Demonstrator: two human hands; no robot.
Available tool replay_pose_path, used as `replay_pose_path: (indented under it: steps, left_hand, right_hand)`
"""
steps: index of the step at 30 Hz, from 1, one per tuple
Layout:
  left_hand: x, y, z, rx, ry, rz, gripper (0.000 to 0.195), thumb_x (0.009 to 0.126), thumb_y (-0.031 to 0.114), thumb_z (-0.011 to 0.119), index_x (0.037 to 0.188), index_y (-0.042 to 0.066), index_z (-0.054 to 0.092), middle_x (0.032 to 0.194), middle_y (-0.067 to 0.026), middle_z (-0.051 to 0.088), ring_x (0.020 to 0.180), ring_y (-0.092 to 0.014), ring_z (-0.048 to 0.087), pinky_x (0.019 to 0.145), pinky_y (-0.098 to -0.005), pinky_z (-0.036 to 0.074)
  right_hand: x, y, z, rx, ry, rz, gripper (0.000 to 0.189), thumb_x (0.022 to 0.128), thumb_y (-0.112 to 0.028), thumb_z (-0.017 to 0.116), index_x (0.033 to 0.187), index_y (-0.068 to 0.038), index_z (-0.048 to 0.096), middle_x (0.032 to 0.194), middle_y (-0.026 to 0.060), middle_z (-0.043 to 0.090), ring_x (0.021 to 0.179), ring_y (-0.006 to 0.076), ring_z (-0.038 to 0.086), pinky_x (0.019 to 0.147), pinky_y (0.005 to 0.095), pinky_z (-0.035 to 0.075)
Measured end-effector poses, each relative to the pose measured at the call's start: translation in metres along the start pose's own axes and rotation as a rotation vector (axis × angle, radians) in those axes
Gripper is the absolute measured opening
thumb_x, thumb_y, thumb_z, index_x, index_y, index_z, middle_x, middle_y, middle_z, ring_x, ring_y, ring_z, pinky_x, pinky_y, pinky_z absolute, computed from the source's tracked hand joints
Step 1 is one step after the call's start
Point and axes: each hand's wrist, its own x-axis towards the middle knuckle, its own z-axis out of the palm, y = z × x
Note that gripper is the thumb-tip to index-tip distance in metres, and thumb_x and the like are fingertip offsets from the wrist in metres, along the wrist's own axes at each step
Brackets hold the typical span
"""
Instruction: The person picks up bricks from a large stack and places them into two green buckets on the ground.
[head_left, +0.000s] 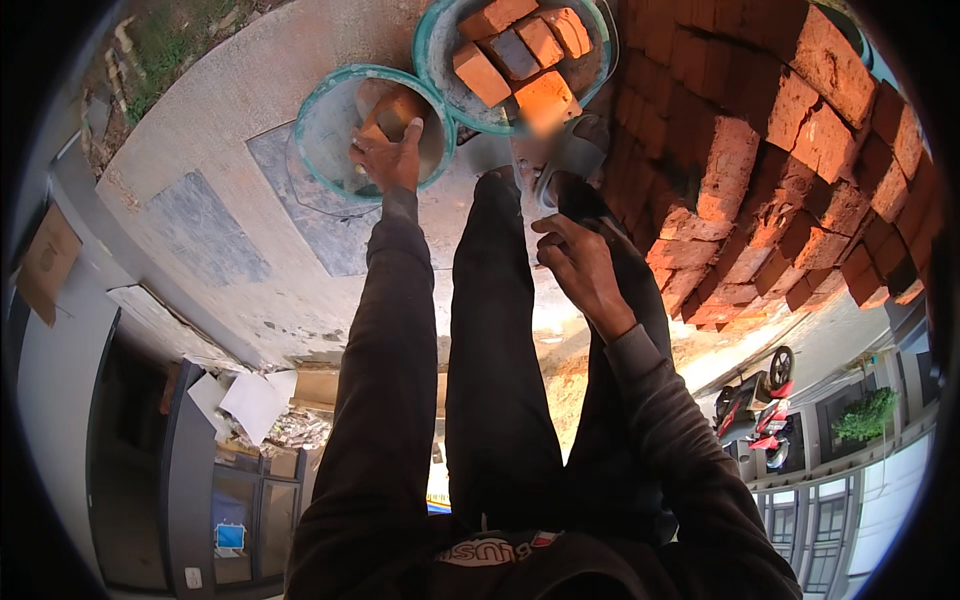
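Note:
My left hand (391, 157) reaches into the smaller green-rimmed bucket (309, 131) and grips a red clay brick (397, 112) by its near end. The brick lies tilted inside, and the palm side of the grip is hidden. My right hand (581, 262) hangs in front of my right leg, its fingers loosely bent and nothing seen in them. Beyond my feet stands a larger green-rimmed bucket (426, 75) holding several bricks (480, 73), one of them with a dark grey face (516, 54).
A tall stack of red bricks (750, 165) rises close on my right. Dark tiles (206, 229) lie on the concrete ground (315, 300) at left. Grey footwear (577, 154) touches the ground by the larger bucket. A red motorcycle (769, 420) stands farther off.

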Motion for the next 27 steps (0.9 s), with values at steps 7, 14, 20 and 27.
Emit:
replay_pose_path:
  steps: [7, 14, 20, 27]
  left_hand:
    - [-0.037, -0.052, -0.057, 0.107, -0.133, 0.244, 0.077, 0.075, 0.036, 0.071, 0.127, -0.011, 0.042, 0.121, -0.0292, 0.048, 0.114, -0.039, 0.046, 0.097, -0.0436, 0.038]
    - [-0.082, -0.111, -0.129, 0.060, -0.571, -0.073, 0.047, 0.084, 0.023, 0.065, 0.118, -0.006, 0.052, 0.096, -0.0154, 0.064, 0.087, -0.023, 0.060, 0.077, -0.0350, 0.047]
    - [-0.136, -0.096, -0.195, -0.002, -0.641, -0.327, 0.049, 0.089, 0.027, 0.059, 0.126, -0.001, 0.045, 0.109, -0.0186, 0.059, 0.093, -0.031, 0.062, 0.072, -0.0418, 0.051]
    - [-0.163, -0.103, -0.240, 0.010, -0.611, -0.404, 0.044, 0.088, 0.024, 0.058, 0.124, -0.001, 0.047, 0.101, -0.0188, 0.061, 0.085, -0.031, 0.063, 0.069, -0.0427, 0.052]
  right_hand:
    - [-0.008, 0.006, 0.001, 0.050, 0.067, -0.150, 0.033, 0.076, -0.014, 0.063, 0.106, -0.002, 0.056, 0.090, 0.0193, 0.064, 0.088, 0.0352, 0.063, 0.079, 0.0425, 0.048]
    - [-0.067, -0.025, -0.069, 0.245, 0.218, -0.253, 0.032, 0.080, -0.010, 0.056, 0.109, 0.002, 0.055, 0.087, 0.0175, 0.062, 0.086, 0.0316, 0.063, 0.077, 0.0374, 0.049]
    - [-0.135, -0.038, -0.227, -0.099, 0.921, -0.262, 0.035, 0.077, -0.001, 0.056, 0.112, -0.003, 0.057, 0.093, 0.0140, 0.060, 0.082, 0.0268, 0.062, 0.074, 0.0333, 0.050]
    - [-0.145, -0.038, -0.440, -0.718, 1.500, -0.145, 0.053, 0.073, -0.021, 0.061, 0.123, -0.006, 0.051, 0.109, 0.0139, 0.055, 0.106, 0.0321, 0.052, 0.092, 0.0390, 0.042]
